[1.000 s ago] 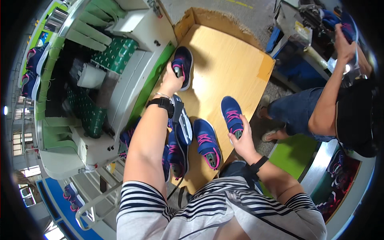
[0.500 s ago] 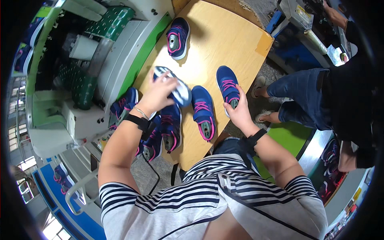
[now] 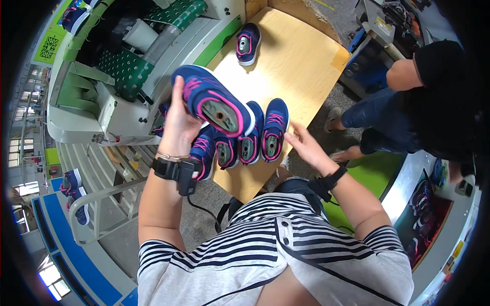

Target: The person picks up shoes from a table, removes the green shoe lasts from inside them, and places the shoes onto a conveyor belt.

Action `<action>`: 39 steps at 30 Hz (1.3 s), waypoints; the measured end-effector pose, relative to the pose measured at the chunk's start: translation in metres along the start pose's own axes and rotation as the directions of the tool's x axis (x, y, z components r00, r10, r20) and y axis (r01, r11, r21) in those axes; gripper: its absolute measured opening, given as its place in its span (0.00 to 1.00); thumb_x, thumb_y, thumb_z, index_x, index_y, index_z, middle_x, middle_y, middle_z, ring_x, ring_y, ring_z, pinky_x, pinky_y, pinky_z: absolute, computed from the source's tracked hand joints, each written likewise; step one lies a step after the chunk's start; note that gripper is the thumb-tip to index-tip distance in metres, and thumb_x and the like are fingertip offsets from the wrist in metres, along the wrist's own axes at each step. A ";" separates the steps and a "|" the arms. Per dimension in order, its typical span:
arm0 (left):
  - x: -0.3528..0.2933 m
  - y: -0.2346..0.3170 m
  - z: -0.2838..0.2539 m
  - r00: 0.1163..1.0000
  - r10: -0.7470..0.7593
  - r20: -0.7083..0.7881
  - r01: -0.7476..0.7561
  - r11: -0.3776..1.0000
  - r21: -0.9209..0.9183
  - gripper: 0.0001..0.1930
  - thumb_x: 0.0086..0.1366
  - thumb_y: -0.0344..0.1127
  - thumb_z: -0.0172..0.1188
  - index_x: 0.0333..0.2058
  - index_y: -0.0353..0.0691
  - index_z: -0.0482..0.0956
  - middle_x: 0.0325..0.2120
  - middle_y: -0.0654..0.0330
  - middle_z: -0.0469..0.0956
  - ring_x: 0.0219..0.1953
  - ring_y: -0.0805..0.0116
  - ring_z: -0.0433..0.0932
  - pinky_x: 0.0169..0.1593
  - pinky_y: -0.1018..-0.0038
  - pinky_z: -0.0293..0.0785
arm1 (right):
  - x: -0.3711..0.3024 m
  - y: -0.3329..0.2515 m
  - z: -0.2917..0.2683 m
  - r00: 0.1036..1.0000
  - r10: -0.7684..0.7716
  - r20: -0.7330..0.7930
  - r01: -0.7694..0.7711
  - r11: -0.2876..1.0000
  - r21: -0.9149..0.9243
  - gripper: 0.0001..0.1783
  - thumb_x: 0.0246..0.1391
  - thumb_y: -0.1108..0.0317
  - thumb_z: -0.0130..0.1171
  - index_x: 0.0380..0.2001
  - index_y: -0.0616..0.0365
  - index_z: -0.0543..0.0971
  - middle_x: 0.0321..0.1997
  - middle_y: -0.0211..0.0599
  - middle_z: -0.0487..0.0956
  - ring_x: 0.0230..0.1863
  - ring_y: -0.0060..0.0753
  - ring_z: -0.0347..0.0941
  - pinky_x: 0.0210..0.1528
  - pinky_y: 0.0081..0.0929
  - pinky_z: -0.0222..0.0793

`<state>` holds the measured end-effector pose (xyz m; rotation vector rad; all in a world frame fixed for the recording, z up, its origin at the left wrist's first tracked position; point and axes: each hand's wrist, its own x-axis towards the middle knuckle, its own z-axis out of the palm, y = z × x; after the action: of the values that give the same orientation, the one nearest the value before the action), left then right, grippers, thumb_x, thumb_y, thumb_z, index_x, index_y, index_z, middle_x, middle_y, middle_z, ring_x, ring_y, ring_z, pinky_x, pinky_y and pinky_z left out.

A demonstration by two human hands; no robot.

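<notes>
My left hand (image 3: 182, 116) grips a navy shoe (image 3: 203, 87) with pink laces and trim, lifted above the table and tilted so its opening, with a grey-green last inside, shows. Beneath it, several matching shoes stand side by side on the wooden table; the raised shoe partly covers some of them. At the row's right end is a shoe (image 3: 276, 121) with its toe pointing away from me. Just beside it, my right hand (image 3: 309, 150) is open, thumb and fingers apart and holding nothing. One more shoe (image 3: 248, 44) stands alone at the table's far end.
A machine with a green perforated belt (image 3: 122, 74) borders the wooden table (image 3: 301, 51) on the left. A white tubular rail (image 3: 81, 204) is at the lower left. On the right, a co-worker in jeans (image 3: 375, 109) stands close by. A cable hangs from my left wrist device (image 3: 186, 176).
My left hand has raised its shoe and turned it from sole showing to opening showing. My right hand has let go of its shoe, which now stands against the row, farther left.
</notes>
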<state>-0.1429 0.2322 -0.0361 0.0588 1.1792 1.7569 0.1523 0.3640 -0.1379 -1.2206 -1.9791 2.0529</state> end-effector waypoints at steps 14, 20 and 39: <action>-0.018 -0.087 0.015 0.998 -0.041 0.047 -0.001 0.736 0.677 0.21 0.71 0.43 0.57 0.59 0.44 0.70 0.47 0.62 0.77 0.49 0.70 0.77 0.50 0.69 0.74 | -0.047 0.021 -0.036 0.947 0.028 -0.319 0.119 0.895 0.430 0.45 0.52 0.68 0.71 0.67 0.61 0.57 0.62 0.40 0.69 0.63 0.32 0.65 0.65 0.30 0.61; 0.014 -0.060 -0.026 0.954 0.089 -0.286 0.062 0.875 0.480 0.20 0.69 0.44 0.59 0.57 0.46 0.72 0.49 0.64 0.75 0.50 0.73 0.73 0.50 0.70 0.71 | 0.000 0.027 -0.076 0.880 -0.178 -0.440 0.301 0.926 0.227 0.46 0.52 0.69 0.68 0.69 0.60 0.54 0.64 0.46 0.66 0.65 0.38 0.63 0.67 0.34 0.58; 0.286 -0.164 0.132 0.861 0.504 -0.065 -0.112 0.312 0.943 0.49 0.48 0.36 0.76 0.65 0.38 0.55 0.58 0.39 0.64 0.62 0.46 0.65 0.65 0.61 0.62 | 0.109 0.025 -0.062 0.817 -0.317 -0.482 0.166 0.929 -0.330 0.43 0.56 0.71 0.61 0.70 0.63 0.51 0.67 0.62 0.59 0.67 0.63 0.56 0.69 0.48 0.52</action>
<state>-0.1109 0.5392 -0.2112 0.7387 2.4921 1.1597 0.1232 0.4680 -0.2058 -1.3067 -2.0362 1.1748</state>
